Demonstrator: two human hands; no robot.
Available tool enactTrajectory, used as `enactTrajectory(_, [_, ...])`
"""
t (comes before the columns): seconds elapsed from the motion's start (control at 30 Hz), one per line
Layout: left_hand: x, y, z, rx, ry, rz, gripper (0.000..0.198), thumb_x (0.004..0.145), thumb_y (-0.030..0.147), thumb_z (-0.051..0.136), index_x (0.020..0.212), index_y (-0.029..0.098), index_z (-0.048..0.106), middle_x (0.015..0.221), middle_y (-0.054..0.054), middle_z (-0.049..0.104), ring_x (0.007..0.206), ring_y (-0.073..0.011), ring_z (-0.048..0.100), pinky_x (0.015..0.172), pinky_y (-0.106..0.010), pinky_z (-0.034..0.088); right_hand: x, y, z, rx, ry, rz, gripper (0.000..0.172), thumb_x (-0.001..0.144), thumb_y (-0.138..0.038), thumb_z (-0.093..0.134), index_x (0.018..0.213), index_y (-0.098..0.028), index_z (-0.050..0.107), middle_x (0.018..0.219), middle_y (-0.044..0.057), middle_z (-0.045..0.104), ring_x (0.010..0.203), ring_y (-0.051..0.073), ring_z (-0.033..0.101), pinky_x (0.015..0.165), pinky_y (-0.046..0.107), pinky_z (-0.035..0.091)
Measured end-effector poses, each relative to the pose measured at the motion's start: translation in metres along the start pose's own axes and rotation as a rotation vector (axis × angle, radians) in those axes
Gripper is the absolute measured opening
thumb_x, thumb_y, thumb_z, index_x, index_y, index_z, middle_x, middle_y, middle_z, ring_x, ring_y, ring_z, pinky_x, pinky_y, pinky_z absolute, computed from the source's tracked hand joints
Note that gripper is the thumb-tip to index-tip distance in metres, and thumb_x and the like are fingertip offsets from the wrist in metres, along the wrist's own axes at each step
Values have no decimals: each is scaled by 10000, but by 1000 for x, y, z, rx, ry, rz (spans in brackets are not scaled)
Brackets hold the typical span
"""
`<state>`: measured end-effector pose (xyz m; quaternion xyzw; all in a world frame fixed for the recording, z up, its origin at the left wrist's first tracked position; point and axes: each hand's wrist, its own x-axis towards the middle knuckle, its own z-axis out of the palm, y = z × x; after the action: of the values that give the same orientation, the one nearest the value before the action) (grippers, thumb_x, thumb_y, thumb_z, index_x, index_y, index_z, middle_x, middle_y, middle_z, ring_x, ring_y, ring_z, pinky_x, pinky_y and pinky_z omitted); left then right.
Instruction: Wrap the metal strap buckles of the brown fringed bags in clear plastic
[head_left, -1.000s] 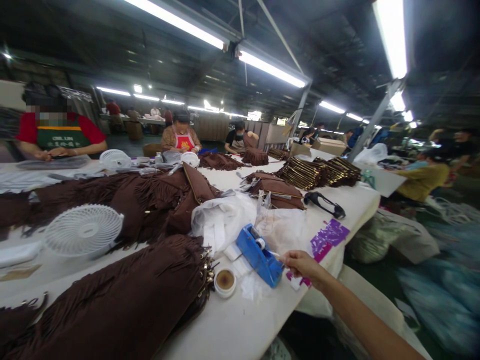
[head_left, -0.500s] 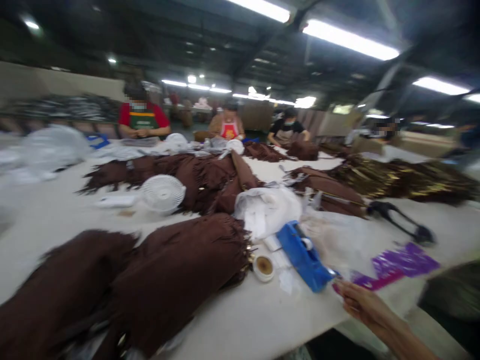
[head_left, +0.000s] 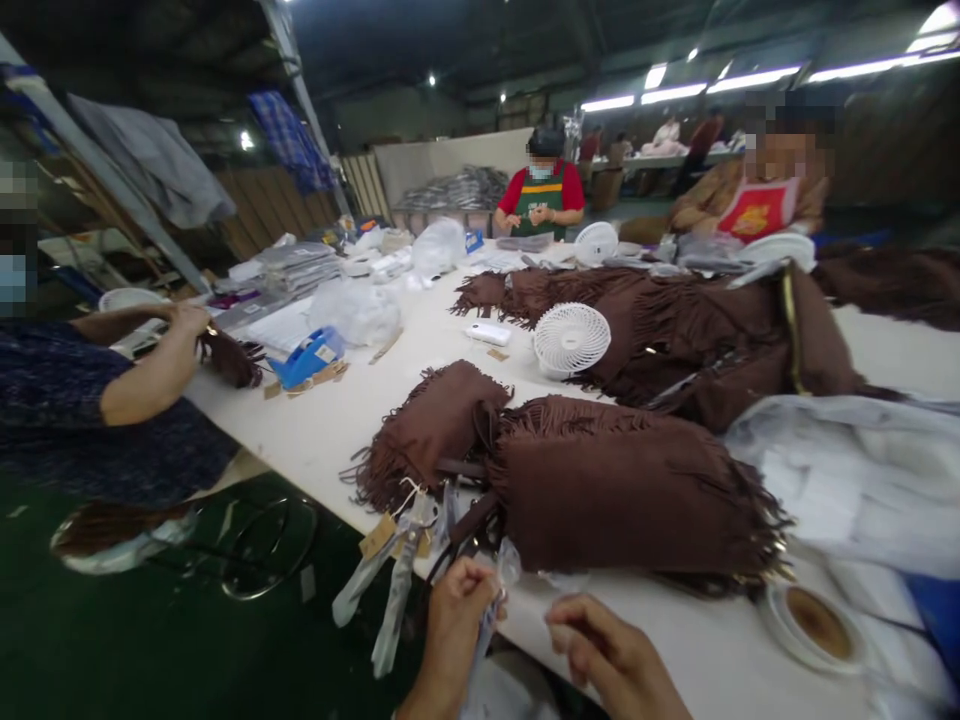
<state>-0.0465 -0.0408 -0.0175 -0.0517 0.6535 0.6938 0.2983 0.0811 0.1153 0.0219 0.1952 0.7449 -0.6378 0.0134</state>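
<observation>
Seen from the head camera, a worker's bare left hand (head_left: 459,615) pinches a narrow, clear-plastic-wrapped strip (head_left: 486,632) between thumb and fingers at the near edge of a long white counter (head_left: 315,430). The right hand (head_left: 604,640) hovers just beside it, fingers curled; whether its grip grasps anything cannot be told. Directly beyond both hands lies a large dark-brown fringed fabric bag (head_left: 622,490), flat on the counter, with a smaller brown fringed piece (head_left: 450,410) against its left side. Tan cardboard tags (head_left: 377,537) and plastic-sheathed straps (head_left: 394,600) hang over the edge to the left of the left hand. A round white roll with a brown centre (head_left: 817,620) sits near the bag's right end, and a round white fan (head_left: 571,338) stands behind the bag. At left, a co-worker in dark patterned clothing (head_left: 52,400) handles a brown fringed item (head_left: 231,358) near a blue tape dispenser (head_left: 309,357). Across the counter is another co-worker, in red sleeves and a green apron (head_left: 544,210).
</observation>
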Motion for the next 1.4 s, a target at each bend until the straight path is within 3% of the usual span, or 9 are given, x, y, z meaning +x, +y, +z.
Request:
enactTrajectory(0.1, [-2,3,-2,-20,-36,47,187,752,335,657,772,166,578,617,-7,649,532,-113,569,496,-201,381,37,-26,42,-41,-33,-149,206,884,-353,485,833,-240,649,711,-18,598,635,146,525,591,243,395])
enactTrajectory(0.2, [-4,7,-3,6,-41,82,189,767,334,647,739,162,574,593,-5,639,526,-107,545,499,-201,369,51,-28,56,-159,-22,-207,209,909,-295,456,836,-230,642,756,-10,630,693,155,566,623,235,396])
enactTrajectory(0.43, [-5,7,-7,24,-87,131,88,773,250,599,766,166,573,623,0,626,549,-117,538,518,-215,370,52,-26,56,-433,78,-217,221,926,-246,417,882,-245,633,836,17,658,782,190,624,697,247,404])
enactTrajectory(0.7, [-8,15,-14,-14,-191,93,78,762,203,555,821,158,580,679,-19,647,600,-138,568,556,-236,406,57,-30,56,-456,55,-195,221,896,-204,448,883,-267,659,867,1,687,810,178,636,695,224,398])
enactTrajectory(0.83, [-4,10,-18,-42,-262,89,140,754,254,642,833,148,597,713,-39,677,629,-143,598,591,-240,425,56,-34,56,-547,48,-145,228,863,-153,451,874,-274,644,829,-16,684,773,168,636,675,223,381])
enactTrajectory(1.1, [7,-14,-16,-35,-146,5,305,755,439,669,730,145,588,582,-39,665,498,-134,564,492,-224,348,58,-40,58,-723,52,-88,168,858,-154,461,818,-260,585,782,-16,692,728,168,650,613,230,334])
enactTrajectory(1.23, [7,-22,-14,-128,-142,-18,295,751,420,672,717,140,588,602,-52,673,525,-144,572,532,-240,376,59,-35,60,-737,77,-14,248,805,-119,487,1028,-228,488,719,0,671,708,204,657,591,248,333])
enactTrajectory(1.3, [7,-25,-13,-199,-127,-42,278,745,404,678,722,141,592,619,-41,667,553,-139,570,568,-243,396,57,-28,60,-680,79,-24,310,819,-124,455,1111,-222,421,766,8,668,726,206,656,607,256,357])
enactTrajectory(1.4, [6,-26,-11,-233,-95,-72,262,724,386,699,724,141,606,612,-13,633,558,-110,529,570,-221,379,52,-17,60,-559,86,-76,260,884,-170,359,1133,-244,376,899,25,659,790,189,653,670,267,400])
